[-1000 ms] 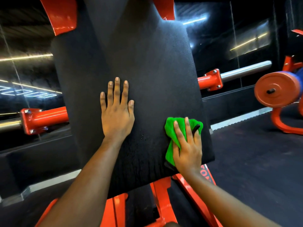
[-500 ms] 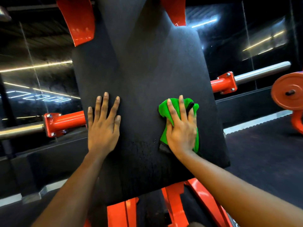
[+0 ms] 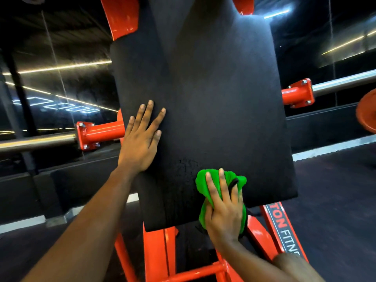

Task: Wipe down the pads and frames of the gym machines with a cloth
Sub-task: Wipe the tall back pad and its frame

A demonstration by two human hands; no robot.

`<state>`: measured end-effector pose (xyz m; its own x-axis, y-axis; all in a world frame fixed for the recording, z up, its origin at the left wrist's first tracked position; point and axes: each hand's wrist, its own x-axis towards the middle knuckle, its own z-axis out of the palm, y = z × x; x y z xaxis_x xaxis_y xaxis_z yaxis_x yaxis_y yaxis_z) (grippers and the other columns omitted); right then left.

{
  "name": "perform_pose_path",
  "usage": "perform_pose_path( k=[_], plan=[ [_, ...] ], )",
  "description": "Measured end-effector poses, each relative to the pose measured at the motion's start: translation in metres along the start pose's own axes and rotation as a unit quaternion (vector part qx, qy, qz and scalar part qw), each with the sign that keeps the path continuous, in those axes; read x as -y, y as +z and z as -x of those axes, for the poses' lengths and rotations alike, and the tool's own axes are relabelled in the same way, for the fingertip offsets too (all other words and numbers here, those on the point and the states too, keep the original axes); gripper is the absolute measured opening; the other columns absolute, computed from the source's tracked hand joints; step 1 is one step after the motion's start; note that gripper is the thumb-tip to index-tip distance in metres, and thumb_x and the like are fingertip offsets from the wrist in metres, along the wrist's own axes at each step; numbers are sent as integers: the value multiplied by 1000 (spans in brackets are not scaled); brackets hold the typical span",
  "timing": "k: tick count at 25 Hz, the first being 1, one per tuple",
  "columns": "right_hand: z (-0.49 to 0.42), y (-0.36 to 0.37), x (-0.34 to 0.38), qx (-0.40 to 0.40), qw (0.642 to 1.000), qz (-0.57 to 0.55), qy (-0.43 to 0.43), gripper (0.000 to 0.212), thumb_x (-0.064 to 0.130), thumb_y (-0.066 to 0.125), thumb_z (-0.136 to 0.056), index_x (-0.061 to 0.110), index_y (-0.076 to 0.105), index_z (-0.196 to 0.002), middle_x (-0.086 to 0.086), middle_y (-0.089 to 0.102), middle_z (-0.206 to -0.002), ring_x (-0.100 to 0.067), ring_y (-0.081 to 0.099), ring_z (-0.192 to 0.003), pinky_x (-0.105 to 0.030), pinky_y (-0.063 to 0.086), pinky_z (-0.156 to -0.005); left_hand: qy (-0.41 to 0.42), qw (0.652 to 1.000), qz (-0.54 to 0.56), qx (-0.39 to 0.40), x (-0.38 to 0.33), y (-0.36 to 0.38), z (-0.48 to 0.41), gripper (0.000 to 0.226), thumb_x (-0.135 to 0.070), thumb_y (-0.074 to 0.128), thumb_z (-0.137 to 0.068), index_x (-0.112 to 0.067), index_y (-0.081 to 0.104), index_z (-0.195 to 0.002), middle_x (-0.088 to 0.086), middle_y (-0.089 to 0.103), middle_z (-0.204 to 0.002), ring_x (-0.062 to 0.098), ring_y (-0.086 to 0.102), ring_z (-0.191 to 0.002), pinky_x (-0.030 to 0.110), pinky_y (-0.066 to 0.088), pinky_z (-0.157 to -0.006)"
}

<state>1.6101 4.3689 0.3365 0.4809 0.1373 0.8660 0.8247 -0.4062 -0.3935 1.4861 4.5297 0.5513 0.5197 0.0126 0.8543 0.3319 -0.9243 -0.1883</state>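
While both hands' fingers [image 3: 150, 115] lie straight, left hand [image 3: 140, 143] flat on one black pad [image 3: 203, 88], right hand [image 3: 223, 212] pressing one green cloth [image 3: 201, 186].

left hand [image 3: 140, 143] flat on pad [image 3: 213, 94] | right hand [image 3: 223, 214] presses green cloth [image 3: 202, 180] at pad's lower edge

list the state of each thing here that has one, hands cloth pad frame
black pad, speckled patch near its lower middle
green cloth, bunched at the pad's lower edge, partly past it
left hand, flat on the pad, fingers straight, holding nothing
right hand, fingers straight over the cloth, pressing it
orange frame, showing below the pad
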Motion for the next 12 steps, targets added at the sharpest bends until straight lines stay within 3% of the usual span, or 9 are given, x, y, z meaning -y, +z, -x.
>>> perform_pose_path(
  k=[7, 9, 12],
  plan=[
    [-154, -34, 54, -74, 996, -39, 8, 71, 23, 57, -91, 40, 33, -155, 3, 22, -167, -44, 35, -141, -54, 26, -120, 12, 998, 59, -16, 8, 1, 6, 59, -20, 37, -102, -30, 23, -159, -12, 6, -168, 8, -2, -154, 39, 3, -125],
    [-143, -22, 62, -77, 997, -13, -3, 75, 24, 55, -88, 38, 29, -157, 1, 20, -167, -44, 35, -139, -56, 28, -118, 9, 997, 77, -15, 11, 4, 5, 60, -19, 37, -102, -27, 22, -160, -12, 7, -168, 7, -1, -154, 36, 0, -125],
    [-57, 9, 56, -48, 996, 25, -65, 82, 22, 56, -82, 35, 29, -158, -3, 20, -167, -44, 41, -131, -58, 35, -114, 22, 997, 77, -7, 14, 2, 6, 61, -14, 38, -102, -24, 22, -160, -10, 7, -168, 8, -2, -154, 31, -3, -125]
  ],
)
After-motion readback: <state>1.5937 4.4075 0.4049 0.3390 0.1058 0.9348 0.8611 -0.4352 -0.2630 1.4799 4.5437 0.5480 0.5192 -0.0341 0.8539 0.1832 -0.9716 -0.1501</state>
